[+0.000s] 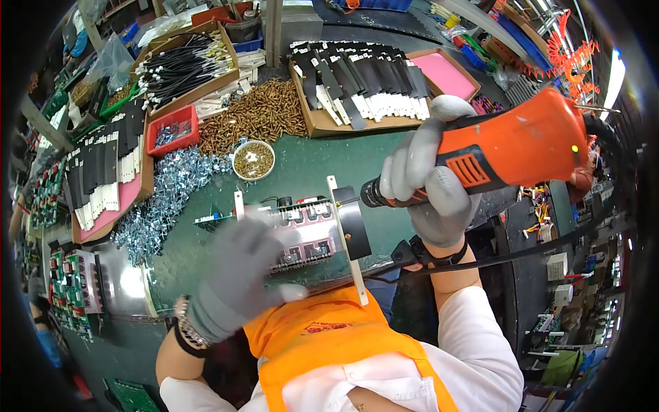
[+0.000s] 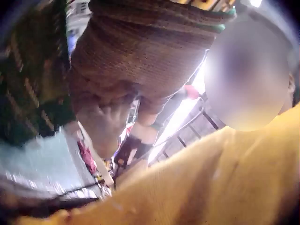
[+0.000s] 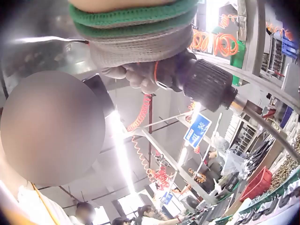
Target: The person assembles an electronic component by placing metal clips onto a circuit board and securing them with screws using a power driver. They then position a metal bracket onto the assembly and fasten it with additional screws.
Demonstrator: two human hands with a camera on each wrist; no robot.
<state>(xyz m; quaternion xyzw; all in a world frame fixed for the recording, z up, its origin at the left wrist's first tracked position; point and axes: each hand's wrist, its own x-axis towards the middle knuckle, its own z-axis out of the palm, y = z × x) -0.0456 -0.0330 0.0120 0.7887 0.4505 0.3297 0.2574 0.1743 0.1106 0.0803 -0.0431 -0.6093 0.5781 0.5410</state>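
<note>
My right hand (image 1: 439, 172), in a grey glove, grips an orange and black power drill (image 1: 511, 141) raised over the right side of the bench. Its black chuck (image 3: 208, 84) holds a long metal bit (image 3: 265, 124). Below lies a circuit board (image 1: 302, 233) with rows of black components. A white strip (image 1: 343, 223) with a black sheet (image 1: 353, 230) crosses its right end, and a second white strip (image 1: 239, 204) shows at the left. My gloved left hand (image 1: 240, 271), blurred, hovers about the board's left end, thumb stretched out, hiding part of it.
Brass screws (image 1: 271, 106) lie heaped behind the board, beside a white bowl (image 1: 254, 161) of small parts. Metal clips (image 1: 168, 196) spread at left near a red bin (image 1: 171, 130). Boxes hold black-and-white strips (image 1: 364, 75) and cables (image 1: 185, 65). A black cord (image 1: 549, 244) runs across the right.
</note>
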